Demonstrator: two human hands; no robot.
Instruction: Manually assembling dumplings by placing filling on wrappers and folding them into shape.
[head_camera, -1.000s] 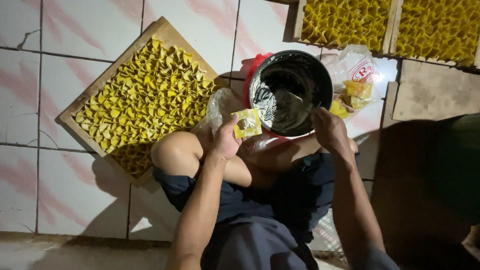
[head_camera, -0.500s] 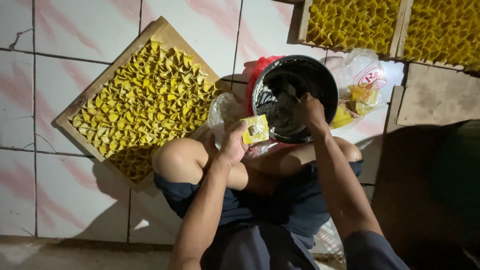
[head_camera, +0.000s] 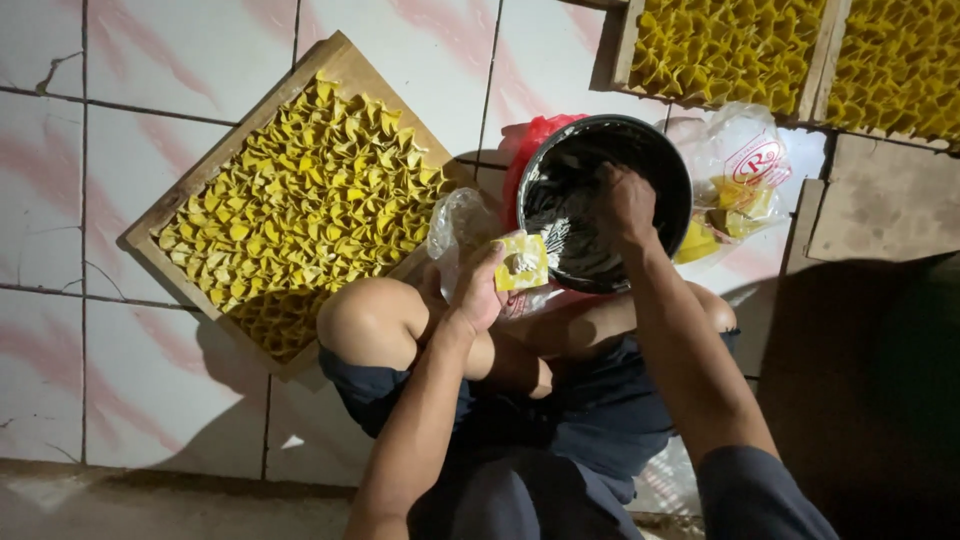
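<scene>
My left hand (head_camera: 484, 290) holds a yellow square wrapper (head_camera: 522, 262) flat, with a dab of pale filling on it, just left of a black bowl (head_camera: 660, 160). My right hand (head_camera: 625, 200) reaches down into the bowl, its fingers closed inside it; what they grip is hidden. The bowl sits in front of my crossed legs on a red plastic bag (head_camera: 535, 140). A clear plastic bag (head_camera: 458, 225) lies under my left hand.
A wooden tray (head_camera: 335, 60) packed with folded yellow dumplings lies on the tiled floor at the left. Two more filled trays (head_camera: 725, 45) stand at the top right. A plastic bag of yellow wrappers (head_camera: 740, 180) rests right of the bowl, beside a brown board (head_camera: 880, 200).
My right hand moved from the bowl's right rim into the bowl. My left hand with the wrapper stayed beside the bowl.
</scene>
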